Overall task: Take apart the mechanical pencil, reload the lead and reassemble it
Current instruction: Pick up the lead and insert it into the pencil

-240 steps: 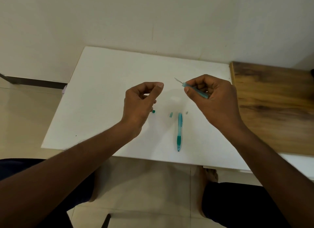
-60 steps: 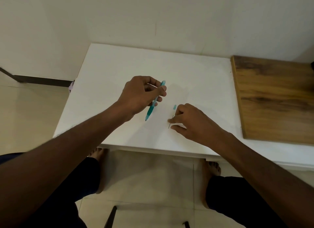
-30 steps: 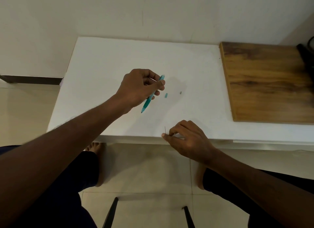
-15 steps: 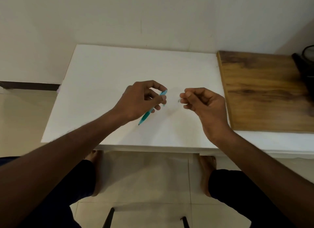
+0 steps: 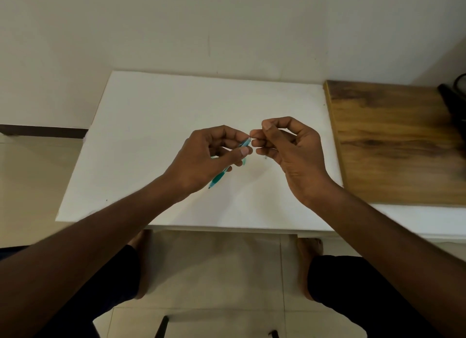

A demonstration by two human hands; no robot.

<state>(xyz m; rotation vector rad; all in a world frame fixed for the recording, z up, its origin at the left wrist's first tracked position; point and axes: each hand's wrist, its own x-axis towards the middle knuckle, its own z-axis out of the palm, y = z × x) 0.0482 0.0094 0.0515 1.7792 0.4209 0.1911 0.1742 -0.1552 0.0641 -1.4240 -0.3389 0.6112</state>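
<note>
Because the open back end of the mechanical pencil (image 5: 228, 165) has to face the incoming lead, my left hand (image 5: 201, 158) holds the teal barrel slanted above the desk (image 5: 151, 126), writing tip toward me and down, open end up and away. The grip there is closed around the barrel, thumb on the near side, fingers curled over the far side. My right hand (image 5: 290, 146) sits just to the right of the pencil's upper end, its thumb and forefinger pinched together almost touching that end. I judge it has the thin lead between them, but the lead is too fine for me to make out here, so I cannot confirm it. The other right fingers are loosely curled.

Two small bits lie on the white desk under and just right of the pencil: a pale teal piece (image 5: 244, 162) and a tiny dark speck (image 5: 265, 157), likely removed parts, though I cannot tell which. A wooden board (image 5: 393, 141) lies well to the right of the pencil. Nothing stands between the hands; the only obstruction is my own fingers hiding the barrel opening.
</note>
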